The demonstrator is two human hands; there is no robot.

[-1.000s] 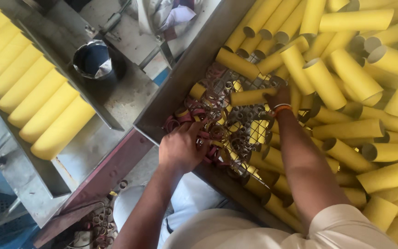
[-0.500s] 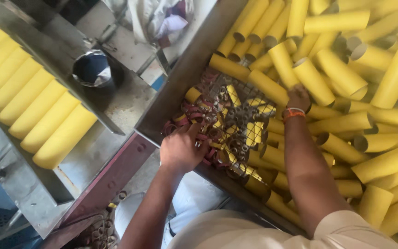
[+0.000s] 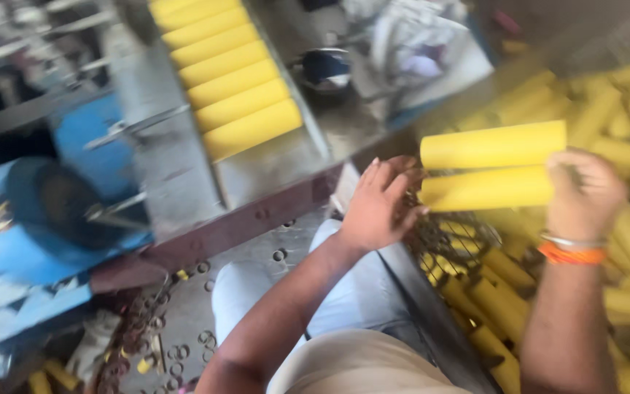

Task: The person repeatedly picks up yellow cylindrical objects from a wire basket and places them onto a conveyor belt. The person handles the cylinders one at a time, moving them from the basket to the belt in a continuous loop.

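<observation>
Two yellow tubes (image 3: 491, 166) lie side by side, held level between my hands above the bin. My left hand (image 3: 377, 206) presses its fingers against their left ends. My right hand (image 3: 585, 191), with an orange band at the wrist, grips their right ends. Below them sits a wire basket (image 3: 452, 244) with more yellow tubes under and around it. The picture is blurred by motion.
A heap of yellow tubes (image 3: 621, 109) fills the bin on the right. On the metal tray (image 3: 271, 175) to the left, several yellow tubes (image 3: 227, 80) lie in a row. A dark bowl (image 3: 327, 69) stands behind. Small rings litter the floor (image 3: 184, 350).
Both hands have left the wire basket and lifted two yellow tubes between them. The view has swung left, so the tray with its row of tubes now sits ahead.
</observation>
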